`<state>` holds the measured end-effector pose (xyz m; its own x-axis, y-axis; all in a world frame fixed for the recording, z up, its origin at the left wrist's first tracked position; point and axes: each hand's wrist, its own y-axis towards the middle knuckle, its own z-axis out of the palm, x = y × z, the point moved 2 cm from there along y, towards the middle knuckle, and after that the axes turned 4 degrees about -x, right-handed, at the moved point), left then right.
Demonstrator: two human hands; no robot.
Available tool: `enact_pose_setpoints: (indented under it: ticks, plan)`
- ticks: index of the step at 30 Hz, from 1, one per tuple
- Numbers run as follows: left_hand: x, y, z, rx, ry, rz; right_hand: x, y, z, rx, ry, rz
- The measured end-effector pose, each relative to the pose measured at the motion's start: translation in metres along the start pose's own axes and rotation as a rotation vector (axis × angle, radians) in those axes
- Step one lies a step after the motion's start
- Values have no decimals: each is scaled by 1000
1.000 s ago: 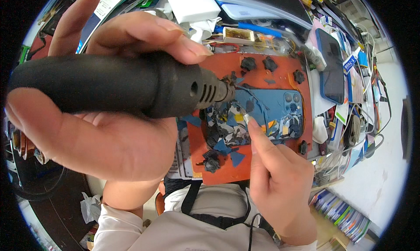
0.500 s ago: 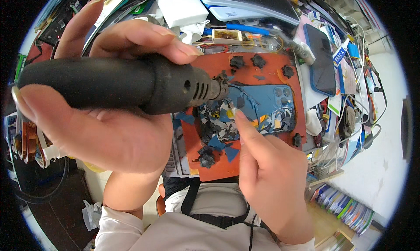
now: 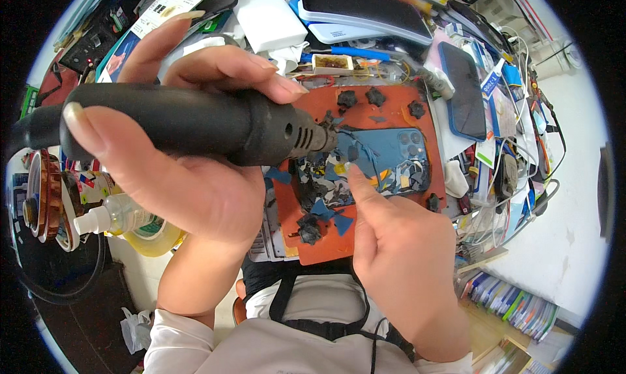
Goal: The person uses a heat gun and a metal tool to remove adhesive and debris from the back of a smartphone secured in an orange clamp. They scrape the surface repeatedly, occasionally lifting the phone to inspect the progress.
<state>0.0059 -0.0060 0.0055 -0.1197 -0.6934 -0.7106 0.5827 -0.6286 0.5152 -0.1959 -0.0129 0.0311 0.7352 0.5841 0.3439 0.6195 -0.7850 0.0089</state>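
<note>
My left hand [image 3: 208,201] is wrapped round the black handle of a hot air gun [image 3: 189,123]; its metal nozzle points right, over the blue back of a phone [image 3: 385,149]. The glass back is shattered at its left and lower parts, with dark and yellow patches among the shards. My right hand [image 3: 404,237] has its index finger extended onto the broken area, the tip beside a yellow bit. Its other fingers are curled, and whatever they may hold is hidden. The phone lies on a reddish-brown mat [image 3: 319,247] among blue shards [image 3: 343,225] and black crumpled lumps [image 3: 309,229].
Behind the mat are a white box [image 3: 269,22], a small open tray [image 3: 332,64] and a blue-handled tool [image 3: 360,53]. Another phone [image 3: 463,90] lies at the right near tangled cables. A spray bottle of yellow liquid [image 3: 147,227] stands at the left.
The view has shifted slightly, bringing more of the yellow spray bottle into sight. The hot air gun stays over the phone, and my right index finger remains on the broken area.
</note>
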Motion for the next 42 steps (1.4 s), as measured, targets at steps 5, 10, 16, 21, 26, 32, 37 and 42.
enact_pose_setpoints:
  ticks: [5,10,16,21,26,32,37,42]
  plan:
    - [1,0,1,-1,-7,6,5,-6,7,-119,-11,-6]
    - [2,-1,1,-25,14,-6,6,-9,13,-154,-1,-12]
    - [2,-1,2,-15,10,2,5,-8,17,-201,38,6]
    - [1,-1,3,-42,-16,-21,1,-4,21,-262,2,-13]
    - [0,-1,2,-53,-2,-12,-1,-7,21,-207,40,12]
    - [-3,-1,3,-119,122,8,-14,-3,19,-217,72,-51]
    - [-3,0,2,-115,-31,44,-25,9,20,-256,121,-170]
    - [-3,2,0,-90,27,89,-27,11,21,-230,120,-185]
